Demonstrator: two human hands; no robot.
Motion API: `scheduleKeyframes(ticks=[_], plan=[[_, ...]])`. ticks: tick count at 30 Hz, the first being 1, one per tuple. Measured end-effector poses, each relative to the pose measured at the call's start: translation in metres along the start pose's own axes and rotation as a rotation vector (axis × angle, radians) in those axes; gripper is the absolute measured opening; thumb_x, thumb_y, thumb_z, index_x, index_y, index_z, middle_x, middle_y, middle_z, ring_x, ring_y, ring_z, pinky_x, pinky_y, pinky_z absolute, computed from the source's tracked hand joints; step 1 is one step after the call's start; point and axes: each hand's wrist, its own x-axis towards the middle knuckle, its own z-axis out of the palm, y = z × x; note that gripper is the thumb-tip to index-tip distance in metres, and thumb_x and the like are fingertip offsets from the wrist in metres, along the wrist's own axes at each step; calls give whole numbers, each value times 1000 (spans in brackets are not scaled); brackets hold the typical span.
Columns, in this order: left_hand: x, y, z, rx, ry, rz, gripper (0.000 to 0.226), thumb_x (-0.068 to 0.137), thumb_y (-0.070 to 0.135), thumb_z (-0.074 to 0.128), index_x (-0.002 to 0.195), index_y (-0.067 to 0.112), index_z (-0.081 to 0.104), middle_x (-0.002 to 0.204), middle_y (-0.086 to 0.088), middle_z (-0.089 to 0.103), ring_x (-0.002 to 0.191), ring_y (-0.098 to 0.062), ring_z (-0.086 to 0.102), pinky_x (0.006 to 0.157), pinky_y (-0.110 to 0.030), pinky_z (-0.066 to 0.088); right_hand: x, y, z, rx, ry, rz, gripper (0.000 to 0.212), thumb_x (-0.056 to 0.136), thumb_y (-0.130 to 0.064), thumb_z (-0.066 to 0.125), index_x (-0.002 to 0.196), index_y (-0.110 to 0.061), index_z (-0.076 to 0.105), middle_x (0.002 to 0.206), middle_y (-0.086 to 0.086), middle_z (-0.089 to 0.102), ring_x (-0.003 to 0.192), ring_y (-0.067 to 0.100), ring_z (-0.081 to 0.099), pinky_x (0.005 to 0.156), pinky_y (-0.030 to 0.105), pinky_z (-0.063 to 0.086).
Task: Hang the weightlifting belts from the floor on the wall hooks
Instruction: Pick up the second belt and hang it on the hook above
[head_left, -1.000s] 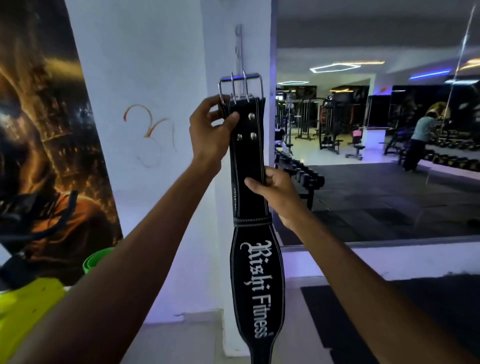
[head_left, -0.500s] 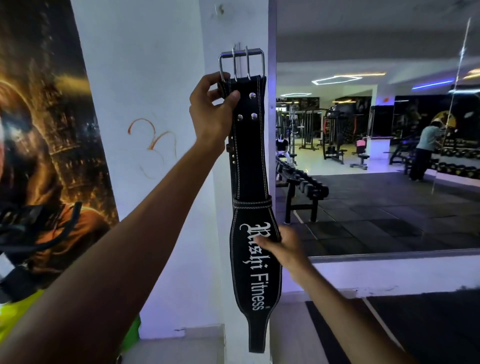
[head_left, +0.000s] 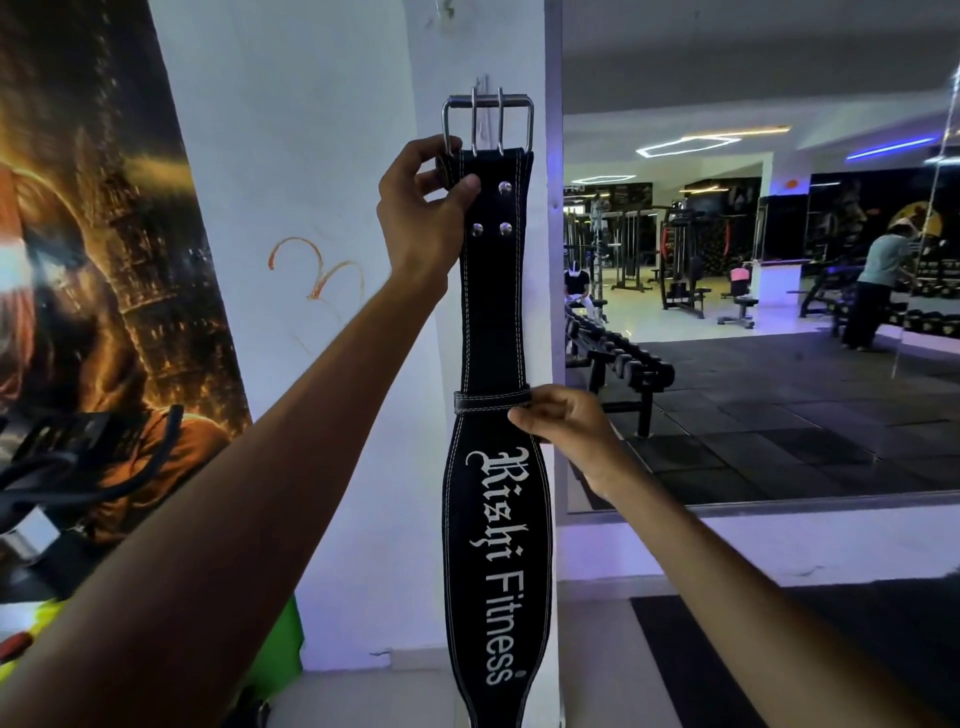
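Note:
A black weightlifting belt (head_left: 493, 312) with white lettering hangs upright against a white pillar. Its steel buckle (head_left: 487, 122) sits at the top, over a thin metal wall hook (head_left: 483, 88) whose tip shows just above the buckle bar. My left hand (head_left: 423, 218) grips the belt's upper left edge just under the buckle. My right hand (head_left: 566, 426) pinches the belt's right edge at the leather keeper loop (head_left: 491, 401). The belt's lower tip runs out of the frame at the bottom.
A large wall mirror (head_left: 753, 286) fills the right side and reflects a dumbbell rack (head_left: 618, 358), machines and a person (head_left: 878, 291). A dark poster (head_left: 93, 286) covers the left wall. Green and yellow items (head_left: 283, 649) lie by the pillar's base. A black floor mat (head_left: 727, 649) is at lower right.
My right hand slid up from the lettering to the keeper loop. The buckle now sits slightly lower relative to the hook, with the hook tip showing above its bar.

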Motion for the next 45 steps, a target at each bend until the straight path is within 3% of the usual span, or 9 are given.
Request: scheduleKeyframes(ticks=[5,9,12,17,21,25,33,38,45], plan=[[3,2,-6,-62,-5,-48,30,85,-6,68,111,9,66,95,0,67,78,-7,66,53,-22,56,-44,58,9,14,2,134,29,69,-23,80,94,-12,72,86,0,78,82,11,72,73,18,55],[1,-11,-12,-85,-7,-106,30,83,0,71,107,18,67,110,-20,72,96,-33,73,55,-29,58,-70,81,5,-147,-136,237,19,76,-12,81,92,-14,70,83,-4,77,82,11,71,73,20,56],[1,-15,-14,-84,-9,-115,30,78,8,73,98,29,68,115,-21,72,105,-40,71,62,-36,61,-47,47,-6,-308,-206,229,23,78,-18,80,96,-19,68,83,-8,74,78,2,69,79,22,58],[3,-12,-12,-113,-48,-118,27,74,12,74,96,27,69,114,-23,72,104,-47,70,73,-51,64,31,-80,-12,-156,69,-135,55,94,-21,62,143,-21,36,101,10,72,77,16,70,69,25,59],[2,-9,-5,-125,-72,-117,31,73,12,75,100,25,67,116,-23,71,104,-46,71,78,-53,64,67,-154,8,-210,126,-398,46,99,-29,55,141,-33,36,107,13,69,89,17,71,83,33,59],[-1,-8,-3,-88,-67,-140,42,72,16,78,108,29,60,117,-21,69,103,-40,72,84,-59,61,94,-172,15,-214,167,-410,26,95,-23,61,120,-20,62,101,22,72,98,32,70,90,54,55],[-18,-26,-13,85,-213,-83,46,90,9,70,133,18,57,113,-11,74,93,-18,73,84,-35,63,108,-172,24,-103,253,-433,20,88,0,65,107,0,69,90,19,73,77,18,68,80,38,59],[-78,-82,-32,158,-448,-278,24,93,10,69,116,6,70,109,-12,77,97,-23,74,98,-52,57,116,-174,24,-62,345,-428,21,85,1,69,106,1,71,76,5,72,68,9,65,67,22,56],[-137,-96,-42,169,-345,-248,26,89,17,75,114,11,71,107,-1,78,98,-12,74,87,-29,60,120,-178,20,-39,378,-444,21,84,1,69,105,-2,72,77,1,73,72,11,67,71,24,57]])
